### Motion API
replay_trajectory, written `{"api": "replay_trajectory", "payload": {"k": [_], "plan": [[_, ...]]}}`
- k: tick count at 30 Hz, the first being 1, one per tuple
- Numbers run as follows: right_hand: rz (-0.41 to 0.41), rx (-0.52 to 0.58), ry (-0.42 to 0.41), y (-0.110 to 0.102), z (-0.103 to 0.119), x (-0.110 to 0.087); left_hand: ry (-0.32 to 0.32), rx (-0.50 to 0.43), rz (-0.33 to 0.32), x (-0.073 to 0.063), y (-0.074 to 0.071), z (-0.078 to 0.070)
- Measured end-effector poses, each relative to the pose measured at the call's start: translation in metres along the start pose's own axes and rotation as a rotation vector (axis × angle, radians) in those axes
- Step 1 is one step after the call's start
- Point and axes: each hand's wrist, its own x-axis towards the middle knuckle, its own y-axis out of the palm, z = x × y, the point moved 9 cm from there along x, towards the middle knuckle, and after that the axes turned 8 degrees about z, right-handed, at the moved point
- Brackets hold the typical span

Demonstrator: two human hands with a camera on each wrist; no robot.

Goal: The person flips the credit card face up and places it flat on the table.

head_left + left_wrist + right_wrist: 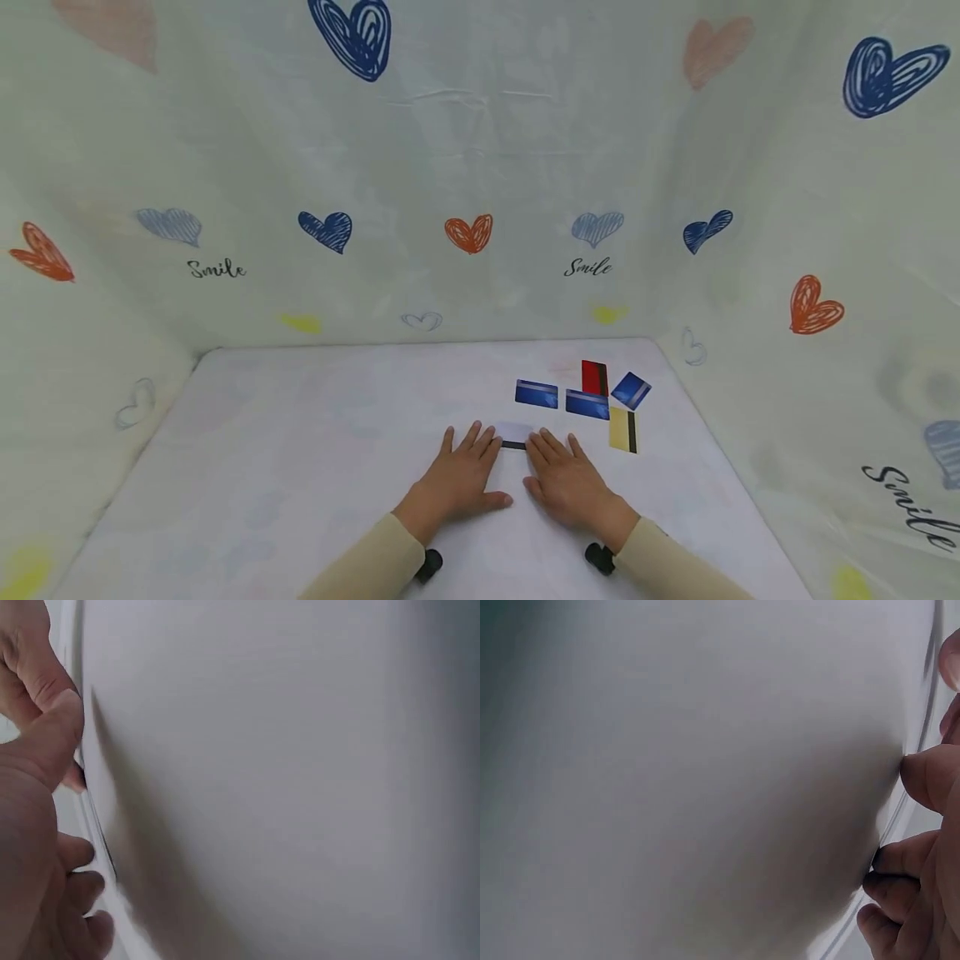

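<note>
A white card [514,431] with a black stripe along its near edge lies flat on the white table [300,467]. My left hand [459,479] rests palm down at its left side, fingers straight and fingertips over the card's edge. Mirroring it, my right hand [568,483] lies with straight fingertips at the right edge. Both thumbs stretch inward, apart from each other. In the left wrist view the left hand [34,795] shows at the left border; in the right wrist view the right hand [930,855] fills the right border. The card's side edges are partly hidden under the fingers.
Beyond the right hand lie two blue cards [536,394] side by side, a red card [595,377], a tilted blue card [631,391] and a yellow card [623,430] with a dark stripe. A heart-printed curtain [480,150] hangs behind and at the sides.
</note>
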Motion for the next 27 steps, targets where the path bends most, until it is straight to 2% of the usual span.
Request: {"api": "replay_trajectory", "payload": {"k": [6, 10, 13, 20, 27], "plan": [[0.002, -0.044, -0.102, -0.003, 0.045, 0.019, -0.061, -0.028, -0.014, -0.034, 0.007, 0.03], [0.003, -0.095, -0.15, -0.006, 0.069, 0.03, -0.096, -0.071, -0.042, -0.057, 0.009, 0.047], [-0.005, -0.124, -0.184, -0.009, 0.082, 0.035, -0.115, -0.101, -0.06, -0.069, 0.011, 0.057], [-0.003, -0.149, -0.205, -0.009, 0.093, 0.041, -0.112, -0.124, -0.064, -0.077, 0.013, 0.066], [0.015, -0.09, -0.228, -0.007, 0.097, 0.048, -0.134, -0.143, -0.028, -0.081, 0.019, 0.076]]}}
